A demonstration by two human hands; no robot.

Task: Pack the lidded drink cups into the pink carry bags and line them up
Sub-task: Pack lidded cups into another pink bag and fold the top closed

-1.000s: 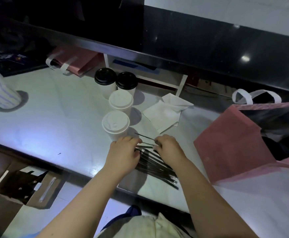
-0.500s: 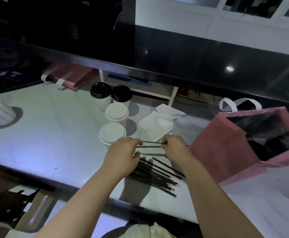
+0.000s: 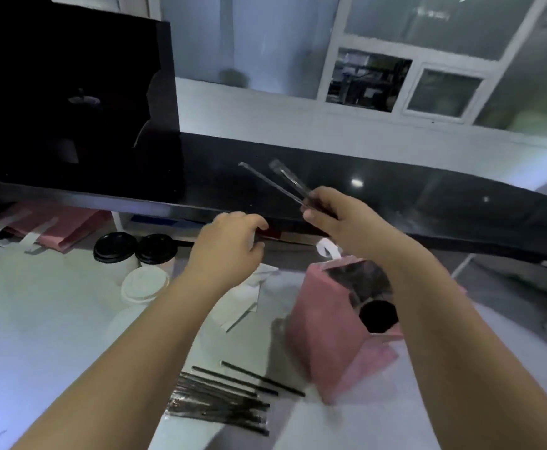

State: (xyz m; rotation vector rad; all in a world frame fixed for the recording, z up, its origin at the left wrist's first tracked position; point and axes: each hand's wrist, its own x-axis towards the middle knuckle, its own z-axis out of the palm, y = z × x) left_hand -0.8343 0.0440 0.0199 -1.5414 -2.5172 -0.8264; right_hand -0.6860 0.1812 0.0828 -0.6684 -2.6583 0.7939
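Note:
My right hand (image 3: 333,211) is raised above the counter, shut on two wrapped black straws (image 3: 278,181) that point up and left. My left hand (image 3: 229,248) hovers beside it with curled fingers and holds nothing. Below my right arm stands an open pink carry bag (image 3: 327,323) with a white handle; a black-lidded cup (image 3: 377,316) shows inside. On the counter to the left stand two black-lidded cups (image 3: 114,246) (image 3: 156,248) and a white-lidded cup (image 3: 143,284). My left forearm hides whatever is in front of that cup.
A bundle of black straws (image 3: 223,401) lies near the counter's front edge. White napkins (image 3: 246,297) lie behind my left wrist. Flat pink bags (image 3: 51,227) lie at the back left under a dark raised ledge (image 3: 395,196).
Both hands rose from the straw bundle; the right hand now carries the two straws alone, up and to the right. The view tilted up and the pink bag now stands below my right arm.

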